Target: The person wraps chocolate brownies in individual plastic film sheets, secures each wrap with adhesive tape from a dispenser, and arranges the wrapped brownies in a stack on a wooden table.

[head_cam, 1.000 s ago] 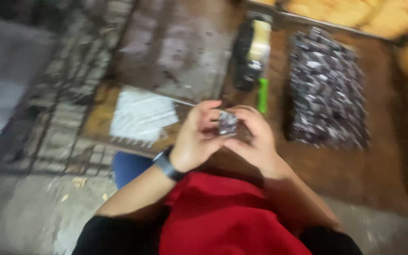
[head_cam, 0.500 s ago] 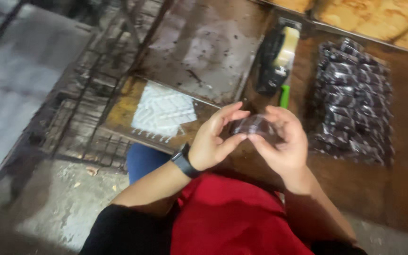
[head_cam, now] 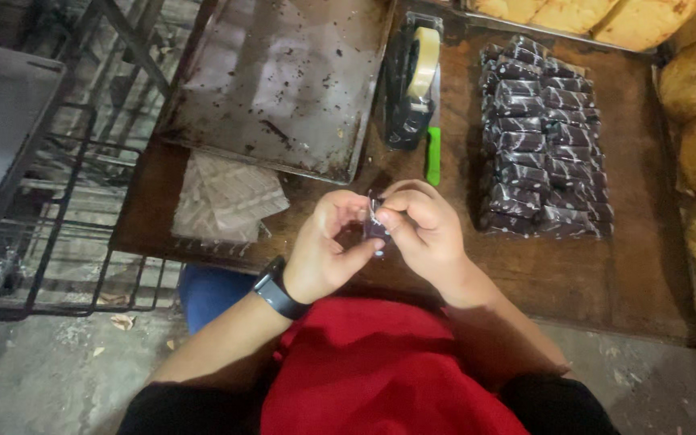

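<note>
Both hands up over the bench (head_cam: 590, 274) edge, pinching one small dark wrapped piece (head_cam: 375, 225) between them: left hand (head_cam: 328, 254) thumb and fingers closed on its lower side, right hand (head_cam: 424, 229) fingers curled over the top. Best to keep the wrap taut, fold tight, grip near the seam; tape dispenser (head_cam: 412, 80) sits just ahead, finished wrapped stack (head_cam: 545, 137) to the right.

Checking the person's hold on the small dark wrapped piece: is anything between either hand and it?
Nothing visible. The left hand and right hand both pinch the wrapped piece directly, above the wooden table; the tape dispenser stands further off.
</note>
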